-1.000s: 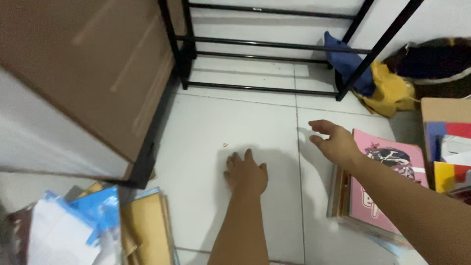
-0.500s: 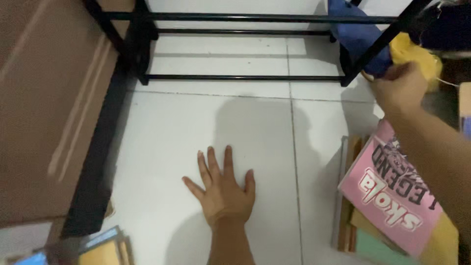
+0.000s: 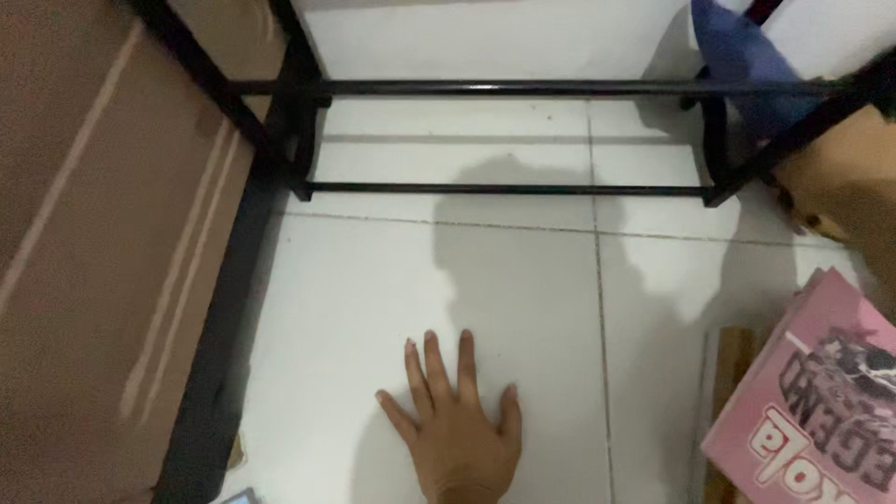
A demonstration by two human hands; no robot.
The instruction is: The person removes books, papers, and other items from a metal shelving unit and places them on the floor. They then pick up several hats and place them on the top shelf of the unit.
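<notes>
Left hand flat on the white floor, pink book at the right edge

The left hand [image 3: 459, 429] lies palm down on the white tiled floor [image 3: 355, 280], fingers spread and pointing away from the person, near the bottom edge of the view. The right hand [image 3: 840, 196] is at the right edge, blurred, close to the foot of the black metal rack [image 3: 504, 189]; what it holds cannot be told. The pink book [image 3: 812, 420] with dark cover art lies tilted at the lower right, on top of other books, well apart from the left hand.
</notes>
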